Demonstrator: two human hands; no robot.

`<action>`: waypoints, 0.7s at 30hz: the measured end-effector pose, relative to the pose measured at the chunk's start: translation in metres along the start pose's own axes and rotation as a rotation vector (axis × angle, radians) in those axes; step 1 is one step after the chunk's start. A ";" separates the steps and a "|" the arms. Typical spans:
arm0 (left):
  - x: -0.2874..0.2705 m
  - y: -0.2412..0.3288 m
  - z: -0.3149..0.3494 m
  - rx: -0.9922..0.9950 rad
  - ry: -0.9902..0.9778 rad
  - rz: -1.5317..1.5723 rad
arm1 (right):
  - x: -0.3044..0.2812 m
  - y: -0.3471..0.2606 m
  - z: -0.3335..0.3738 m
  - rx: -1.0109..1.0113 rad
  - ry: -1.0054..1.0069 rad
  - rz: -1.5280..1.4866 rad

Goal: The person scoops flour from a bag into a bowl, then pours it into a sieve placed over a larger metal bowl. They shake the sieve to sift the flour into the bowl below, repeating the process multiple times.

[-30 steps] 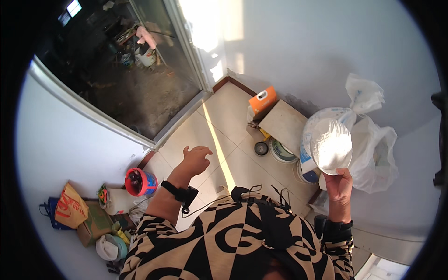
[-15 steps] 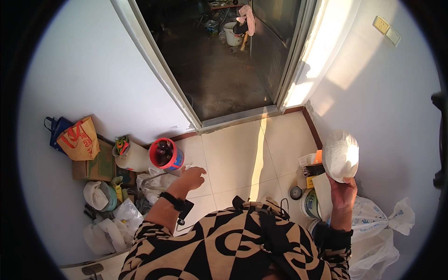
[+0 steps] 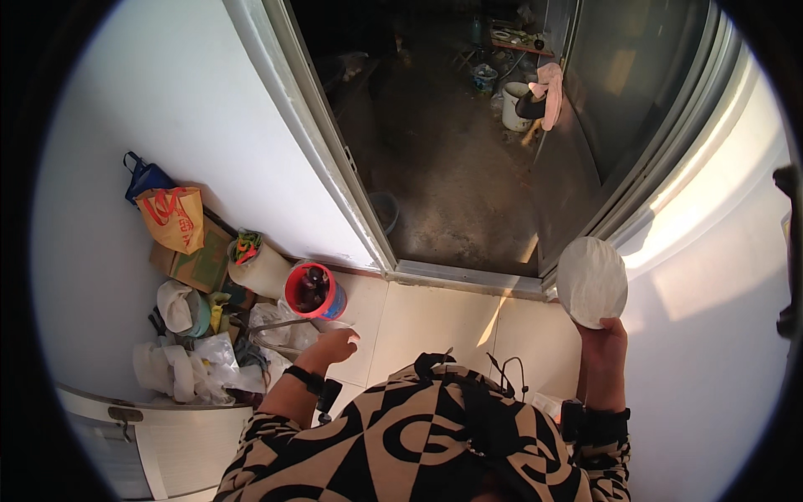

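Observation:
My right hand (image 3: 604,341) is raised at the right, its fingers under and around the near rim of a round bowl (image 3: 592,283). White, flour-like powder fills the bowl to its edge. My left hand (image 3: 336,345) hangs in the air at the left, empty, with its fingers loosely bent and a little apart. Closest to it stands a red-rimmed bucket (image 3: 337,303) holding dark round vegetables that look like eggplants. A curved metal handle or rail (image 3: 272,328) lies beside the bucket.
An open doorway with a metal sill (image 3: 468,279) leads to a dark room, where a white bucket (image 3: 514,105) stands. Along the left wall are a paper bag (image 3: 176,219), a cardboard box (image 3: 201,263), a container with peppers (image 3: 259,268) and plastic bags (image 3: 180,368). A wall rises at the right.
My view has turned right and nearer the doorway. The bowl in my right hand is now in front of the door frame, and the white sacks at the right have left the view.

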State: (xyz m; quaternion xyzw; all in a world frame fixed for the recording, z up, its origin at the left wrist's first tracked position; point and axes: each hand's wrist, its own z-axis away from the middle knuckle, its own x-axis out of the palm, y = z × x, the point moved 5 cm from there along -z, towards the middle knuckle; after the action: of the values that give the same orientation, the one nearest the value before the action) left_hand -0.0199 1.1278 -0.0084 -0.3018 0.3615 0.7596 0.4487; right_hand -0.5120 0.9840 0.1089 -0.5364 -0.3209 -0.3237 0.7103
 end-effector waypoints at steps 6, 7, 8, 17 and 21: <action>-0.016 0.009 -0.042 -0.108 0.009 0.126 | 0.031 -0.013 -0.132 0.061 -0.024 0.060; -0.016 0.006 -0.053 -0.121 0.006 0.148 | 0.037 -0.013 -0.154 0.063 -0.030 0.070; -0.015 0.003 -0.066 -0.131 0.004 0.170 | 0.042 -0.011 -0.176 0.071 -0.033 0.080; -0.058 0.014 -0.208 -0.162 -0.022 0.290 | 0.110 0.004 -0.355 0.128 -0.075 0.208; -0.112 0.040 -0.249 -0.161 -0.010 0.328 | 0.146 0.015 -0.433 0.182 -0.139 0.218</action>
State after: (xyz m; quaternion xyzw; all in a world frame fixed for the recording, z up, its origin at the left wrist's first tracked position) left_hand 0.0240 0.8578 -0.0480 -0.2699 0.3417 0.8505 0.2950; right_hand -0.3675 0.5500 0.1230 -0.5225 -0.3371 -0.1765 0.7630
